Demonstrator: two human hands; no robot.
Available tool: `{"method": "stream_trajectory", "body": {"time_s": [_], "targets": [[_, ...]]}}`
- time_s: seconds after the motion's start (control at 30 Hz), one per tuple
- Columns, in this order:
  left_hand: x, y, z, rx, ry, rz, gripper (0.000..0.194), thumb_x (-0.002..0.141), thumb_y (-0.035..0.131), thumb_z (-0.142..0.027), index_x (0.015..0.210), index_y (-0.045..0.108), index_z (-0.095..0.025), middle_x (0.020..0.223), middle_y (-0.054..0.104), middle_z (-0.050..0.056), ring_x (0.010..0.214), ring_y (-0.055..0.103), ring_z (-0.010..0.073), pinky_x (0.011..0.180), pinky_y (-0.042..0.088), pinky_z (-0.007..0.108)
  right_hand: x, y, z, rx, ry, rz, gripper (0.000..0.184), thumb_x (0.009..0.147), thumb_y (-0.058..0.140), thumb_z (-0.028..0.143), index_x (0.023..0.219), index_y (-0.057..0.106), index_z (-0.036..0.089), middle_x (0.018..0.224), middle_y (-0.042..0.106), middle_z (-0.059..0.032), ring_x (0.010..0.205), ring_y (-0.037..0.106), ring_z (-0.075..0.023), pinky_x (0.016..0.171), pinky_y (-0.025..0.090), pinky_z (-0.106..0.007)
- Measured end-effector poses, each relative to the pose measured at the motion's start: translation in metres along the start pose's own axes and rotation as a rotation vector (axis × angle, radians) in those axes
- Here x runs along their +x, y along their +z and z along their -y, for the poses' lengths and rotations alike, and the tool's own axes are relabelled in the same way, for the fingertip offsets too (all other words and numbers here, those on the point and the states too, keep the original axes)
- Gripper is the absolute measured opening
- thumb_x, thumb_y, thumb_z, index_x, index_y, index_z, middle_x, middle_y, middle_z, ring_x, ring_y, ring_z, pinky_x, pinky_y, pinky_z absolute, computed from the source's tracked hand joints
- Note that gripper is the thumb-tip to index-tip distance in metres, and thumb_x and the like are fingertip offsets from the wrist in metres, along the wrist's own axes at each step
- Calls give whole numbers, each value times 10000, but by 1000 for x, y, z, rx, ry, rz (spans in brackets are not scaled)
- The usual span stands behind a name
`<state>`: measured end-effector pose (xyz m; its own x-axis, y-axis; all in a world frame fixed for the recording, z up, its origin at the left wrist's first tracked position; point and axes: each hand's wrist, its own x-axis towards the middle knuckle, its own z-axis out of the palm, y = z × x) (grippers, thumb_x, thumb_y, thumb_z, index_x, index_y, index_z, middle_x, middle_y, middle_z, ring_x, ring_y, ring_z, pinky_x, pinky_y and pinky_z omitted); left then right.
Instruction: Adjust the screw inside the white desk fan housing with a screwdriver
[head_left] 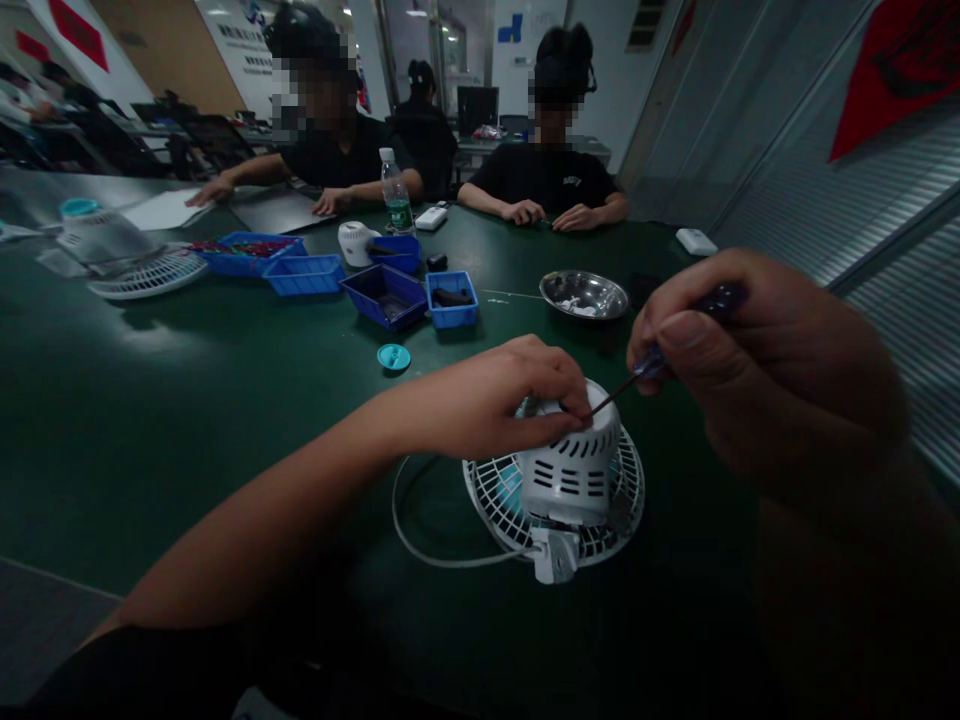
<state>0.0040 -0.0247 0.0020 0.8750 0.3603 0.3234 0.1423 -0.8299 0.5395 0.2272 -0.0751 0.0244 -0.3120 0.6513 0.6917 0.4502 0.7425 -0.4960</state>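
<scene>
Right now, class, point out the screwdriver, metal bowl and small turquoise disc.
Screwdriver [647, 363]: head view, front of its handle.
Metal bowl [602, 290]: head view, bare inner wall.
Turquoise disc [394, 357]: head view, middle of its upper face.

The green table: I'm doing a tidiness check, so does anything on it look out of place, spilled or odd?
Slightly: a teal disc lies loose on the green table, outside the blue bins, and small white marks show left of the metal bowl, too small to identify. No clear damage shows.
</scene>
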Motion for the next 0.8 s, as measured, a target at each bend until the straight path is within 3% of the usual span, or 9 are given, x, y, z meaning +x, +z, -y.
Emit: {"method": "stream_trajectory", "body": {"time_s": [0.07,0.13,0.23,0.33,0.43,0.63,0.7,0.8], "targets": [[-4,0,3,4,-11,12,305,954,727,-312,1238,728,-201,1415,654,132,1343,598,270,1196,449,445,-1,0,0,1,2,13,171,1047,544,371,941,618,259,816,603,34,690,567,-90,606,438,-287],[-7,3,8,-60,-43,40,633,881,814,-412,1447,607,-218,1588,499,165,1450,530,317,1197,471,457,-1,-2,0,-11,3,22,178,1049,538,374,936,612,258,814,601,35,695,567,-90,601,436,-284],[-7,14,15,-159,-120,84,932,825,857,-486,1601,414,-220,1643,424,191,1458,536,346,1155,522,474,-1,-3,2,-72,-37,27,189,1052,525,367,920,593,250,795,591,43,681,557,-76,587,432,-267],[-4,27,15,-164,-193,42,886,862,803,-516,1585,413,-184,1551,545,193,1397,582,352,1157,513,522,1,-3,6,-148,-85,9,176,1054,519,352,936,593,246,811,596,49,697,558,-62,610,427,-255],[0,36,16,-127,-198,-85,769,887,749,-494,1515,483,-139,1454,622,191,1332,612,342,1157,505,532,2,-2,9,-188,-73,1,147,1052,522,316,956,609,246,843,614,48,734,571,-64,635,424,-257],[7,48,20,-25,-144,-271,531,929,658,-413,1367,598,-119,1399,614,187,1248,634,306,1110,538,516,5,-3,7,-174,-78,-4,91,1025,568,306,1013,639,251,884,657,33,728,611,-92,619,476,-296],[8,52,18,-17,-114,-285,563,917,677,-389,1400,567,-122,1433,584,195,1307,608,311,1156,515,514,5,-4,7,-186,-72,2,91,1018,566,296,982,634,248,866,651,28,716,607,-100,620,476,-305],[6,57,14,-76,-128,-304,826,856,782,-444,1531,417,-139,1542,485,221,1437,520,344,1222,469,533,6,-4,7,-195,-61,16,124,1027,536,302,944,610,247,850,625,28,713,587,-96,629,460,-296]]}}
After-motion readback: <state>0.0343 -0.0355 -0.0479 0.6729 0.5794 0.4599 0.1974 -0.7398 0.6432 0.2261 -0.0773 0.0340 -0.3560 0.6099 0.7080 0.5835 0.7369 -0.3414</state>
